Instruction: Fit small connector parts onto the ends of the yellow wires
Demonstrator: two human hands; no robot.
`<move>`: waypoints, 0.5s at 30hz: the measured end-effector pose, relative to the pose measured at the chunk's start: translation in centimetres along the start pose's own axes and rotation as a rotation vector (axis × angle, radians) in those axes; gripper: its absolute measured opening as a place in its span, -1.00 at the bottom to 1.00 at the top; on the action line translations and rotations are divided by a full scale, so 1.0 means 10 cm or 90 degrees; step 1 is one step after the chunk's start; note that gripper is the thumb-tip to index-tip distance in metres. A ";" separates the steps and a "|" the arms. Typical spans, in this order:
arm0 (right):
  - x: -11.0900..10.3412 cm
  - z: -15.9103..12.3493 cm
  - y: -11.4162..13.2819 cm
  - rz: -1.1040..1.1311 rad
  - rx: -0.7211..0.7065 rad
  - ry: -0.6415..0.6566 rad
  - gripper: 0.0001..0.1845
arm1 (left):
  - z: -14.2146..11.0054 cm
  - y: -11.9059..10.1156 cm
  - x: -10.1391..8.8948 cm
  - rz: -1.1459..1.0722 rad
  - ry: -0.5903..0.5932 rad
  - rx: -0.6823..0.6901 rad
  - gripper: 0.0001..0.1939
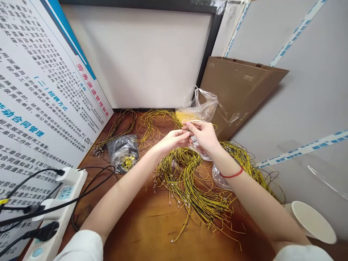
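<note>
Glossy reddish-brown wooden tabletop, streaked with grain and more golden toward the near side, bordered by a smooth white panel in a black frame at the back, a printed board of black, blue and red characters on the left, and flat grey walling crossed by blue-and-white tape on the right. Against the grey, a stiff, flat-sided brown paper bag, tilted; at the near right, a pale round-rimmed container. Above the table, close together, two bare hands: right hand, with a red cord near the wrist, pinching a thin wire between thumb and fingertips, a fine yellow curve of it showing just beyond the knuckles; left hand just beside, thumb laid toward curled fingers, any grip on the same strand too fine to tell. Below, a loose bundle of yellow and black wires, coiled in slack loops at the back, fanned into springy ends nearer. More tangled strands beyond the right forearm; slack yellow coils at the back. On the left, a crinkled see-through bag with small yellow pieces inside; behind the hands, a filmy clear bag. At the left edge, a blocky white power strip and smooth black cables.
</note>
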State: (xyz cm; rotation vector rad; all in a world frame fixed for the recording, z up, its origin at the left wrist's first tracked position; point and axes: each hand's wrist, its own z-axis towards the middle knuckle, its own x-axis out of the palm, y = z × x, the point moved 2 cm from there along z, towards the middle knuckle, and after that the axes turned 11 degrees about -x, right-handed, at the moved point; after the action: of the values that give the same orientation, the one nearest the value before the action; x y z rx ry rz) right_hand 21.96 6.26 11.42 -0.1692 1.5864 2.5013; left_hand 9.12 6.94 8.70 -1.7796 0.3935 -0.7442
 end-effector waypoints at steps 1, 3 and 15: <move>-0.02 0.00 0.00 -0.008 -0.006 -0.009 -0.74 | -0.01 0.00 0.01 -0.012 0.017 -0.013 -0.70; -0.12 0.02 -0.02 -0.024 -0.024 -0.037 -0.74 | -0.07 0.00 -0.01 -0.024 0.025 -0.039 -0.75; -0.73 -0.01 -0.30 -0.115 0.024 -0.192 -0.68 | -0.49 0.16 -0.43 -0.029 -0.031 -0.184 -0.78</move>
State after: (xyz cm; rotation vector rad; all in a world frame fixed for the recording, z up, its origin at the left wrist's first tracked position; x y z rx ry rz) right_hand 29.76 6.82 10.13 0.0646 1.4264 2.2340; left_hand 2.84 5.43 6.88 -2.0792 0.4460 -0.7003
